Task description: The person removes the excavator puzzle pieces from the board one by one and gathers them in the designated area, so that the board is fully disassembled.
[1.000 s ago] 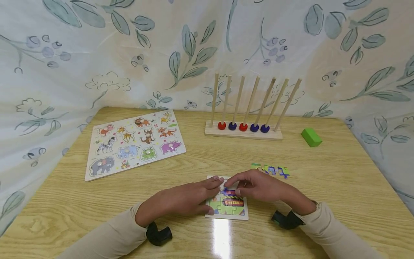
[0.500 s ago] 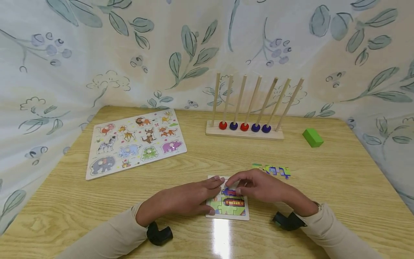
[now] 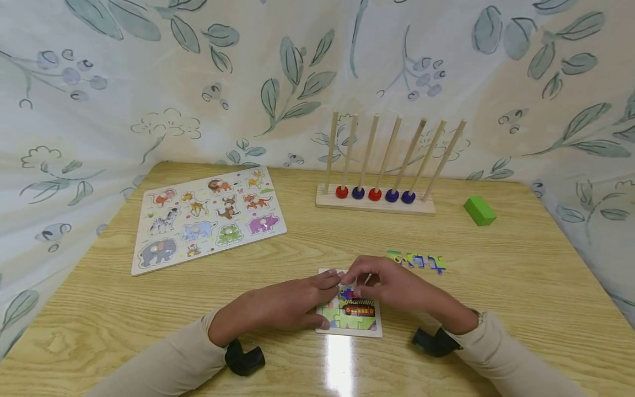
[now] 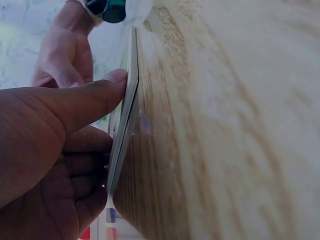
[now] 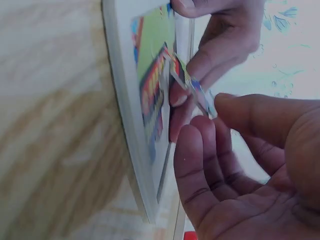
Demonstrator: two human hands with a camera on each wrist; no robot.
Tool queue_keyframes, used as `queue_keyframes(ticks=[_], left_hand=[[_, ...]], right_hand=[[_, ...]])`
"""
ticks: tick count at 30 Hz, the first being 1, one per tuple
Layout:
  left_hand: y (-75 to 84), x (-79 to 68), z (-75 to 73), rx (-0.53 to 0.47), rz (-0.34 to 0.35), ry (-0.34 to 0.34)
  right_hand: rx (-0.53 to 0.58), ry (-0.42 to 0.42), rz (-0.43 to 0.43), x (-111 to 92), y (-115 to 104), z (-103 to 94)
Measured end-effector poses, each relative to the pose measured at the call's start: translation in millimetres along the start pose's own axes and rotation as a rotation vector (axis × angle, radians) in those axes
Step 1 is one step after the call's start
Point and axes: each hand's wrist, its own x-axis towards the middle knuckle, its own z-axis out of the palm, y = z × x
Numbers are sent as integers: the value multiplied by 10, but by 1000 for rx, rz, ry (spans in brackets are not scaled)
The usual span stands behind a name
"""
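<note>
In the head view a small jigsaw board (image 3: 349, 331) with a white frame lies on the table, partly filled with a picture of a tracked vehicle. My left hand (image 3: 292, 304) rests across its left side, thumb (image 4: 102, 92) near one edge and fingers laid over the surface. Above the board's upper part, my right hand (image 3: 397, 284) pinches a jigsaw piece (image 5: 195, 90) between thumb and fingertips. The right wrist view has this piece tilted up off the board, its lower end close to the fitted pieces. Loose jigsaw pieces (image 3: 419, 261) lie just beyond the right hand.
An animal peg puzzle (image 3: 208, 220) lies at the back left. Behind the board stands a wooden rack (image 3: 374, 204) with upright rods and several red and blue beads. A green block (image 3: 479, 210) sits at the back right, before a patterned cloth.
My right hand has shifted slightly left and up, and the pinched piece is now tilted off the board. The left hand stays in place.
</note>
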Motion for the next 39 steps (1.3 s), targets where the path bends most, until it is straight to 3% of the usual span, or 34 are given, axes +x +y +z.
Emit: queue_keyframes(ticks=[11, 23, 39], left_hand=[[7, -7, -1, -12, -8, 4], [14, -3, 3, -28, -23, -12], [5, -11, 4, -20, 8, 0]], right_hand=[[53, -20, -3, 6, -1, 23], [79, -129, 28, 19, -54, -20], [24, -32, 93, -20, -70, -117]])
